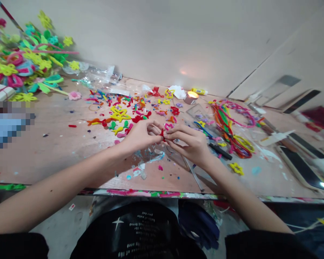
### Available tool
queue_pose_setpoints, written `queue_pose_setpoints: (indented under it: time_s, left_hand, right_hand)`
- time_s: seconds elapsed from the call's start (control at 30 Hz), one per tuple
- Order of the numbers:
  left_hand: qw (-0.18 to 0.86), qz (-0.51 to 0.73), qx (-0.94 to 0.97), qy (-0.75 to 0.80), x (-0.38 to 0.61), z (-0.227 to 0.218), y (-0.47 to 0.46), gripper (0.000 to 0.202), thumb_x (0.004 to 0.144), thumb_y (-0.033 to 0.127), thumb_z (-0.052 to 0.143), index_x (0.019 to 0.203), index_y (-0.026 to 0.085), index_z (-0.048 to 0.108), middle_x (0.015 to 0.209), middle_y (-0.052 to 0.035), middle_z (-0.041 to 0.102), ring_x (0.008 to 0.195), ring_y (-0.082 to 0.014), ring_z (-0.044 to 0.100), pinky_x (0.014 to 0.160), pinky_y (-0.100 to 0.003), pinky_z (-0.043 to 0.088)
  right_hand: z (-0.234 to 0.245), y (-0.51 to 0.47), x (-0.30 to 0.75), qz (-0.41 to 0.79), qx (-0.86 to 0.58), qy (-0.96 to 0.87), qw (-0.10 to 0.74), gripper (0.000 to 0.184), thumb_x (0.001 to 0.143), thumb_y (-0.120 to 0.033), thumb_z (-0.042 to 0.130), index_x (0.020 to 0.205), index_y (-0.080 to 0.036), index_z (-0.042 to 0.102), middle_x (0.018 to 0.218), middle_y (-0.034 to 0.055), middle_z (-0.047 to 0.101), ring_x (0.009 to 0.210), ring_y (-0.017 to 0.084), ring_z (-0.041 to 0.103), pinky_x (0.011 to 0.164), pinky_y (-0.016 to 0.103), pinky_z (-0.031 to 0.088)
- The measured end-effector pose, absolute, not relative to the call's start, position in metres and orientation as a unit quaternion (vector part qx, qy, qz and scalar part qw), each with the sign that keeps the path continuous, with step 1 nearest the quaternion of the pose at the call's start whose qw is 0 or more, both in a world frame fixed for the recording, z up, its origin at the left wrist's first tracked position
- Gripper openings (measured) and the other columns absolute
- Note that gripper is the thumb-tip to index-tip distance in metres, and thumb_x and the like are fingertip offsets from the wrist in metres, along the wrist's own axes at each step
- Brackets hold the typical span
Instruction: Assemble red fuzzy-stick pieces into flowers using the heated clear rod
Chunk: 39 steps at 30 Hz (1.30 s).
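Over the middle of the table my two hands meet at a small red pipe cleaner piece (162, 134). My left hand (145, 133) pinches it from the left between thumb and fingers. From the other side the fingertips of my right hand (190, 142) grip it too. Its exact shape is partly covered by the fingers. Just beyond my hands lie a pink pipe cleaner shape (169, 126), yellow star-like pipe cleaner shapes (120, 113) and many small coloured scraps. A thin metal tool (194, 174) rests on the table below my right hand.
A lit candle (191, 97) burns near the wall, beside a yellow glue stick (199, 91). Bundled pipe cleaners (226, 126) and a black stick (220, 151) lie to the right. A phone (299, 167) is at far right. Pipe cleaner flowers (29, 61) pile up at back left.
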State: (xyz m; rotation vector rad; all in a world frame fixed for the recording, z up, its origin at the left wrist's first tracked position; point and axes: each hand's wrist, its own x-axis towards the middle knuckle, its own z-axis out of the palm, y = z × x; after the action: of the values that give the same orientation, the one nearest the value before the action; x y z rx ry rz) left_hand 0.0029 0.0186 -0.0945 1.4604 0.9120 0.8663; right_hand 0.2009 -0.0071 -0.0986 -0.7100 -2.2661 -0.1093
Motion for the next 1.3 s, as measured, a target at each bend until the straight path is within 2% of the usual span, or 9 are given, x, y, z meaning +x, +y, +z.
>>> queue_pose_setpoints:
  time_s: [0.13,0.3,0.37,0.57,0.7,0.8,1.0,1.17,1.3]
  left_hand:
    - [0.579,0.367,0.611,0.396,0.004,-0.091,0.016,0.025,0.064,-0.003,0.064,0.085,0.012,0.065,0.061,0.0044,0.066,0.056,-0.0086,0.064,0.056,-0.018,0.049]
    - [0.606,0.361,0.570,0.423,0.007,-0.080,0.013,0.019,0.071,0.005,0.068,0.087,0.012,0.061,0.059,0.0048,0.065,0.051,-0.0078,0.060,0.051,-0.020,0.044]
    - [0.599,0.369,0.568,0.427,0.007,-0.079,0.014,0.019,0.070,0.004,0.069,0.085,0.012,0.060,0.057,0.0060,0.063,0.049,-0.0061,0.057,0.051,-0.019,0.042]
    - [0.591,0.381,0.584,0.406,0.006,-0.084,0.018,0.019,0.069,0.006,0.069,0.084,0.013,0.059,0.057,0.0061,0.062,0.051,-0.0066,0.058,0.053,-0.020,0.044]
    - [0.595,0.379,0.583,0.403,0.006,-0.083,0.018,0.018,0.070,0.006,0.068,0.083,0.014,0.058,0.057,0.0060,0.063,0.052,-0.0068,0.058,0.053,-0.020,0.045]
    - [0.597,0.376,0.582,0.405,0.005,-0.081,0.017,0.020,0.070,0.004,0.066,0.085,0.014,0.058,0.060,0.0052,0.066,0.053,-0.0072,0.060,0.053,-0.020,0.045]
    - [0.582,0.383,0.578,0.424,0.006,-0.079,0.014,0.021,0.067,0.000,0.065,0.081,0.014,0.059,0.061,0.0056,0.065,0.055,-0.0071,0.060,0.056,-0.021,0.044]
    - [0.578,0.385,0.575,0.432,0.007,-0.077,0.013,0.021,0.066,-0.002,0.064,0.079,0.014,0.059,0.055,0.0081,0.061,0.049,-0.0060,0.054,0.057,-0.021,0.044]
    - [0.578,0.377,0.582,0.430,0.006,-0.081,0.013,0.020,0.066,-0.002,0.065,0.079,0.012,0.062,0.056,0.0062,0.063,0.052,-0.0072,0.058,0.057,-0.020,0.046]
  right_hand:
    - [-0.098,-0.007,0.199,0.001,-0.298,-0.871,0.390,0.007,0.089,-0.018,0.066,0.089,-0.018,0.073,0.090,0.0081,0.076,0.082,0.017,0.072,0.072,0.030,0.061]
    - [-0.097,-0.004,0.199,0.267,-0.396,-0.733,0.484,0.010,0.084,-0.027,0.072,0.090,-0.019,0.074,0.086,0.0050,0.076,0.075,0.015,0.072,0.064,0.027,0.062]
    - [-0.096,-0.003,0.199,0.320,-0.409,-0.687,0.509,0.013,0.083,-0.028,0.074,0.091,-0.019,0.074,0.083,0.0037,0.076,0.070,0.014,0.072,0.064,0.027,0.062]
    - [-0.093,-0.009,0.196,0.178,-0.378,-0.764,0.493,0.009,0.084,-0.019,0.071,0.092,-0.020,0.075,0.090,0.0042,0.076,0.082,0.015,0.072,0.070,0.028,0.062]
    - [-0.092,-0.012,0.193,0.103,-0.360,-0.798,0.472,0.011,0.087,-0.016,0.068,0.094,-0.020,0.075,0.087,0.0037,0.077,0.077,0.015,0.072,0.068,0.028,0.062]
    - [-0.092,-0.012,0.193,0.073,-0.353,-0.806,0.469,0.011,0.087,-0.015,0.068,0.095,-0.020,0.075,0.088,0.0046,0.078,0.078,0.015,0.073,0.066,0.028,0.061]
    - [-0.096,-0.010,0.196,0.020,-0.317,-0.838,0.444,0.014,0.088,-0.012,0.067,0.097,-0.019,0.076,0.093,0.0086,0.078,0.089,0.020,0.075,0.078,0.034,0.061]
    - [-0.099,-0.010,0.198,-0.024,-0.302,-0.853,0.426,0.012,0.089,-0.016,0.067,0.097,-0.019,0.076,0.094,0.0083,0.078,0.087,0.019,0.075,0.077,0.031,0.061]
    - [-0.098,-0.011,0.198,-0.035,-0.294,-0.865,0.404,0.011,0.090,-0.017,0.066,0.096,-0.018,0.075,0.093,0.0095,0.078,0.085,0.019,0.074,0.076,0.031,0.061]
